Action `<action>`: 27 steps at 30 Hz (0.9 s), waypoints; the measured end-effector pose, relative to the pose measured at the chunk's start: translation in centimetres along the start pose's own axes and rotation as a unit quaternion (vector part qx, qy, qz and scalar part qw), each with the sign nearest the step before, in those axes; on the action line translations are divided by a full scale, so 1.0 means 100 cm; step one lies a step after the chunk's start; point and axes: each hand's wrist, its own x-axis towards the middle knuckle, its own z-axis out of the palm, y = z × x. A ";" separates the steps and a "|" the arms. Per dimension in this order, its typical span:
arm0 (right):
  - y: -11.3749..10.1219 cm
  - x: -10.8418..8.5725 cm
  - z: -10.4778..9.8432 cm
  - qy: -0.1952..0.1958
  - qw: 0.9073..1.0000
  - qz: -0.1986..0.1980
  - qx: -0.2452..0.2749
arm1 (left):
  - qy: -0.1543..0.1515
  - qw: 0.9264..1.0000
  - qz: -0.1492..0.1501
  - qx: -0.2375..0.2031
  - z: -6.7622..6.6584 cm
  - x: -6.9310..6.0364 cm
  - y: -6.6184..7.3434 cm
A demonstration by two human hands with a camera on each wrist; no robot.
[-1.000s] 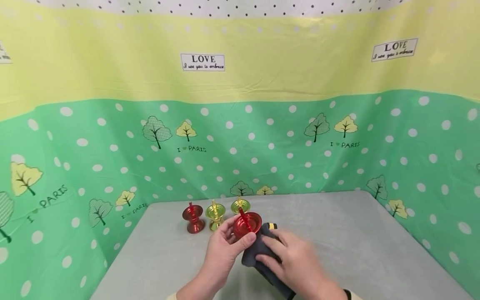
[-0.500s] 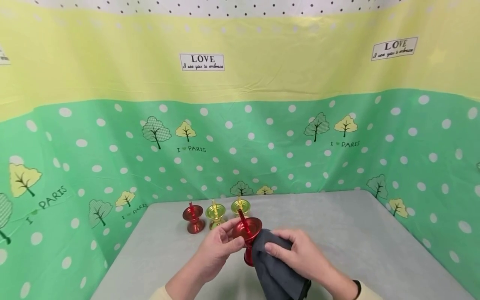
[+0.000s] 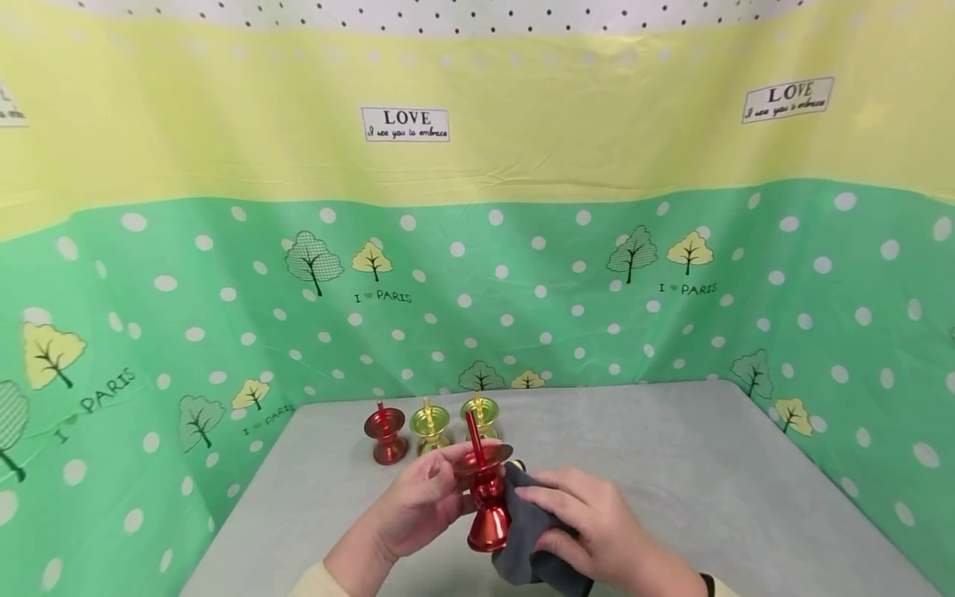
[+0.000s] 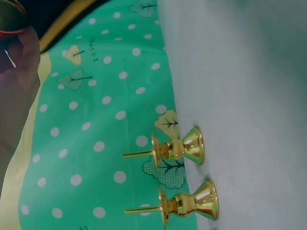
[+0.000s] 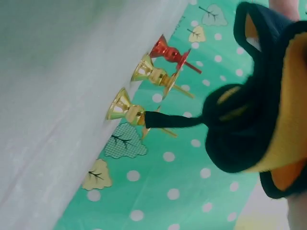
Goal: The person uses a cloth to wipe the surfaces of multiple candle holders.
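Observation:
A shiny red candle holder (image 3: 489, 518), with a cup-shaped top, a flared foot and an upright spike, is in my left hand (image 3: 418, 502). The fingers grip it just under the dish, and it leans a little, held above the table. My right hand (image 3: 593, 518) holds a dark grey cloth (image 3: 528, 535) against the holder's right side. In the right wrist view, the cloth (image 5: 244, 129) shows a yellow underside and black edging, and it covers most of that hand. The left wrist view catches only part of my left hand (image 4: 19, 91) at its upper left edge.
Behind my hands, a second red candle holder (image 3: 388, 438) and two gold ones, the middle one (image 3: 429, 423) and the right one (image 3: 482, 410), stand in a row on the grey table (image 3: 671, 464). A patterned curtain (image 3: 567, 332) encloses the table's back and sides.
The held candle holder has tipped so its stem and foot now show. The cloth has moved down from the dish's rim to the stem, with my right hand shifting along with it.

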 end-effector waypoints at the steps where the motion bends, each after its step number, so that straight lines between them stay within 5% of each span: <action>1: -0.002 0.001 0.001 0.006 0.999 -0.025 -0.028 | -0.002 1.000 -0.004 -0.001 0.000 0.000 0.000; 4: -0.006 0.004 0.002 0.019 0.989 -0.082 -0.121 | 0.014 1.000 -0.019 0.005 0.000 0.000 0.001; 7: -0.009 0.005 0.002 0.028 0.978 -0.089 -0.184 | 0.088 0.995 -0.034 0.018 0.003 0.003 0.002; 11: -0.011 0.005 0.002 0.032 0.966 -0.077 -0.246 | 0.207 0.976 -0.044 0.046 0.013 0.010 -0.002; 17: -0.016 0.005 0.005 -0.001 0.960 -0.062 -0.273 | 0.308 0.943 -0.037 0.117 0.029 0.019 -0.012; 21: -0.021 0.006 0.007 -0.031 0.965 -0.032 -0.257 | 0.339 0.929 -0.042 0.143 0.033 0.020 -0.014; 27: -0.021 0.007 0.007 -0.043 0.967 -0.013 -0.251 | 0.351 0.926 -0.037 0.133 0.034 0.021 -0.015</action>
